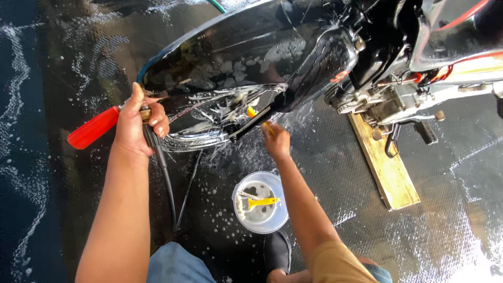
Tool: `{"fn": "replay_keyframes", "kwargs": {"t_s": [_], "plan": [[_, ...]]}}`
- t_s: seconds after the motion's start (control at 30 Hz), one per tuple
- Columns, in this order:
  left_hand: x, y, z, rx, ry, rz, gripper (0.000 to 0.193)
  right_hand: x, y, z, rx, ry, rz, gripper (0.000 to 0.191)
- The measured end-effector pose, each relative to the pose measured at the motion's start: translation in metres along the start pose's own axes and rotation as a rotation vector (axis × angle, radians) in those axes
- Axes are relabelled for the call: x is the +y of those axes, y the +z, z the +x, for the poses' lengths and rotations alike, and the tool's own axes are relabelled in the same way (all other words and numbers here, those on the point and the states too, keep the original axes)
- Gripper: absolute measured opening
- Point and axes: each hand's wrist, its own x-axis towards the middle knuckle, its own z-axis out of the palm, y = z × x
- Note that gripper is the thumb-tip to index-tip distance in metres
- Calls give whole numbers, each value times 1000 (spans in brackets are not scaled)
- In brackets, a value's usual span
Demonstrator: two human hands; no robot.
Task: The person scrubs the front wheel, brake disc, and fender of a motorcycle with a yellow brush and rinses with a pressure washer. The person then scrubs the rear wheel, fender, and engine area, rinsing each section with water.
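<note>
My left hand (140, 126) grips a spray gun with a red handle (94, 127) and a black hose (165, 178) trailing down from it, held close to the soapy black fender (246, 52) of a motorcycle. My right hand (275, 140) reaches under the fender toward the wet wheel area, fingers closed around a small yellow item (252, 111), likely a brush or sponge; most of it is hidden. Foam and water cover the fender's underside and chrome rim (196, 140).
A round clear tub (260, 202) with a yellow-handled brush (260, 202) in soapy water stands on the wet black floor between my arms. A wooden plank (386, 165) lies under the motorcycle's stand at right. My black shoe (276, 251) is below the tub.
</note>
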Motion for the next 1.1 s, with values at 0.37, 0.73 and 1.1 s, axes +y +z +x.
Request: {"fn": "replay_keyframes", "kwargs": {"t_s": [0.37,0.73,1.1], "plan": [[1,-6,4,-76,7,-22,48,-9,11,-1,188,447,415,20],[1,-2,4,-80,4,-17,45,10,-8,49,-91,315,844,10],[1,-1,2,-37,19,-14,45,7,-8,23,-302,78,-407,22]]}}
